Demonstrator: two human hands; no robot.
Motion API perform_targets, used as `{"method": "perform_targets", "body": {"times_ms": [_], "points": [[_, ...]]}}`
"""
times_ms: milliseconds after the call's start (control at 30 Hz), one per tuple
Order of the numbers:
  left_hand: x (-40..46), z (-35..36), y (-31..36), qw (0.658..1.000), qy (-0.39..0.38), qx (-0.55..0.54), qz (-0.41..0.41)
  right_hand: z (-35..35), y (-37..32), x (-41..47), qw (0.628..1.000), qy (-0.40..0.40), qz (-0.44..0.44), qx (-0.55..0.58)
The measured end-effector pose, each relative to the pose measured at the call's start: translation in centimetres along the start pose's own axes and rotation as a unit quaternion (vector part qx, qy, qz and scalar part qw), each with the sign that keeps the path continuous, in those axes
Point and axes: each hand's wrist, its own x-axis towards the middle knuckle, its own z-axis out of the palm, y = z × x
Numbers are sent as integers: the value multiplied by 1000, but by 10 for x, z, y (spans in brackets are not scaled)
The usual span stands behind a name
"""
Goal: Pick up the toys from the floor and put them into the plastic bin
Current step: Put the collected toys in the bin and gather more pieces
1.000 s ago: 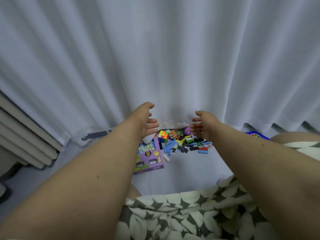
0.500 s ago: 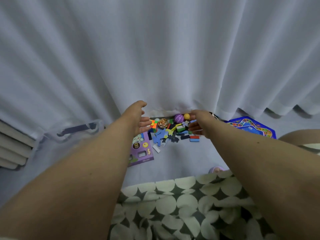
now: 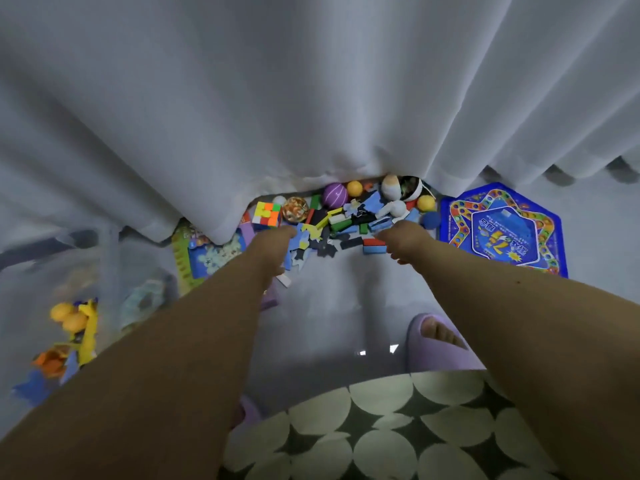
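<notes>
1. Pale grey floor is seen; a white curtain hangs over the toy pile.
2. Left hand and right hand are held over the pile; grip cannot be told.
3. Clear plastic bin is set far left.

Dim, soft light; wide-angle warp, blurry edges.

Both forearms are bare — no sleeves, watch or bands visible down to the left hand and the right hand. A garment covers the lower body: dark grey fabric printed with large off-white rounded, petal-like shapes in a repeating pattern. One foot sits in a lilac open-toe slipper — soft, thick-strapped, toes exposed. A second lilac slipper shows only partly beside the left forearm.
</notes>
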Motion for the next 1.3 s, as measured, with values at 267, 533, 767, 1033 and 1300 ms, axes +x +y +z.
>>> {"method": "perform_targets", "body": {"times_ms": [267,533,767,1033,1300], "points": [[73,9,-54,932,-2,356,68,22,20,55,960,1,-56,-273],[109,21,-86,774,106,609,140,40,39,104,907,30,-157,-390],[117,29,-101,718,122,668,150,61,54,105,904,81,-158,-388],[112,38,-100,946,93,247,188,60,52,98,906,36,-135,-400],[97,50,-82,890,-74,-424,-148,86,12,67,980,-62,-101,159]]}}
